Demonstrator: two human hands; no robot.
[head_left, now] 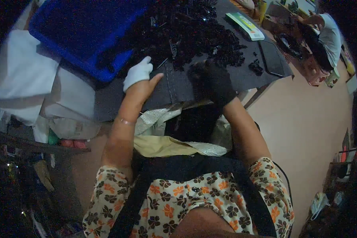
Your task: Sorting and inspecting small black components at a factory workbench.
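Note:
My left hand [141, 75], in a white glove that leaves the thumb bare, is over the near edge of the dark cloth-covered table [178, 89]. Its thumb points right, apart from the gloved fingers, and nothing shows between them. Just past it lies a thin metallic strip or pin [162, 63]. A black glove covers my right hand [214, 81], which is at the near side of a heap of small black parts [186, 37]. Its fingers blend into the dark, so their pose and anything in them are hidden. The kind of the small parts cannot be made out.
A blue tray [81, 59] stands left of the heap. Right of it lie a green-and-white box [246, 27] and a flat black object [271, 59]. An open sack with a silvery lining [156, 119] hangs below the table edge. Another person [329, 39] sits at the far right.

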